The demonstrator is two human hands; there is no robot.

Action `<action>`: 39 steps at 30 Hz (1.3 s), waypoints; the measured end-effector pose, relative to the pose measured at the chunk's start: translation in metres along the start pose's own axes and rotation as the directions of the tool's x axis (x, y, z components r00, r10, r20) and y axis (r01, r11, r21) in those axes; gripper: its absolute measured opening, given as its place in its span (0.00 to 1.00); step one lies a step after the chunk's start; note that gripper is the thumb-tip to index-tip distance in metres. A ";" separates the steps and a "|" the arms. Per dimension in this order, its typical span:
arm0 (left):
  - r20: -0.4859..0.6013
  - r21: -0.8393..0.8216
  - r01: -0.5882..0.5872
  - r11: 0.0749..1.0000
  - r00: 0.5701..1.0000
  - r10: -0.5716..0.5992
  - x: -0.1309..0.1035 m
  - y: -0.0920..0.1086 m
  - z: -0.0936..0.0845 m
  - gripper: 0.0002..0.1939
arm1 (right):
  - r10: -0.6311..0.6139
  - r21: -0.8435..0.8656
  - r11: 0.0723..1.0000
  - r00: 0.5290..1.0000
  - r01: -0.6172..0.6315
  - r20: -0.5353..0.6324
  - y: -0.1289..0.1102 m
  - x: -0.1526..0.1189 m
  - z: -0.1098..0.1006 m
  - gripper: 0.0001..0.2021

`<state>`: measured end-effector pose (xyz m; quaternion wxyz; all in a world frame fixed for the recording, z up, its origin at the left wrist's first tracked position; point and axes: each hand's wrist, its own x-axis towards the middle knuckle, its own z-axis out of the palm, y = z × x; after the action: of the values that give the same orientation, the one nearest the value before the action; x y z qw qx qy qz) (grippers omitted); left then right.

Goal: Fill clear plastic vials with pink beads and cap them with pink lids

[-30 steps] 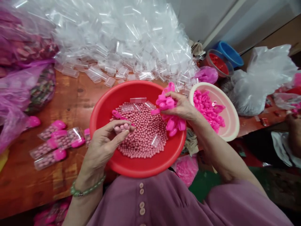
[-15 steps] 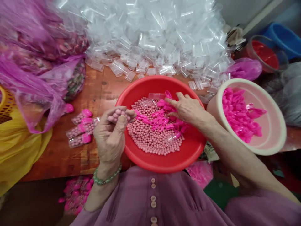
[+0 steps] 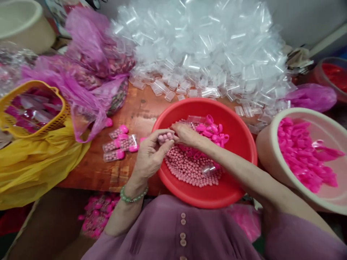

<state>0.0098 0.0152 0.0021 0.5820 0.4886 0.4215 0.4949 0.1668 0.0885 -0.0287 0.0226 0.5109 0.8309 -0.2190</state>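
My left hand is closed around a clear tube of pink beads at the left rim of the red basin. My right hand reaches over the basin, its fingertips beside the open end of the tube; whatever they may hold is hidden. Pink beads fill much of the basin's floor, with bright pink caps heaped on them. A clear tube lies on the beads. Left of my left hand, several bead-filled tubes with pink caps lie on the wooden table.
A large pile of clear tubes covers the table's back. At the right stands a white bucket of pink caps. Purple bags, a yellow basket and a yellow bag are at the left.
My right hand has moved left from the pink caps to the tube in my left hand. The view has shifted left, showing more of the yellow basket.
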 end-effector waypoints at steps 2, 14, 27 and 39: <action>0.070 -0.049 0.052 0.997 0.996 -0.049 -0.001 0.004 0.001 0.11 | -0.029 0.020 0.999 0.999 0.030 -0.021 0.006 -0.007 -0.005 0.05; 0.224 -0.145 0.158 0.977 0.967 -0.123 0.004 0.012 0.022 0.09 | 0.447 0.852 0.443 0.755 0.280 -0.480 0.006 -0.100 -0.047 0.13; 0.095 -0.378 0.179 0.908 0.983 -0.154 0.000 0.002 0.043 0.14 | 0.242 0.592 0.768 0.744 0.245 -0.622 0.010 -0.125 -0.020 0.09; 0.117 -0.231 0.201 0.952 0.977 -0.178 0.001 -0.005 0.040 0.13 | -0.091 0.185 0.960 0.856 0.212 -0.508 0.008 -0.120 -0.018 0.10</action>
<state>0.0498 0.0095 0.0042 0.7013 0.3941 0.3750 0.4607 0.2345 -0.0021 0.0164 -0.2687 0.4814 0.8150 -0.1783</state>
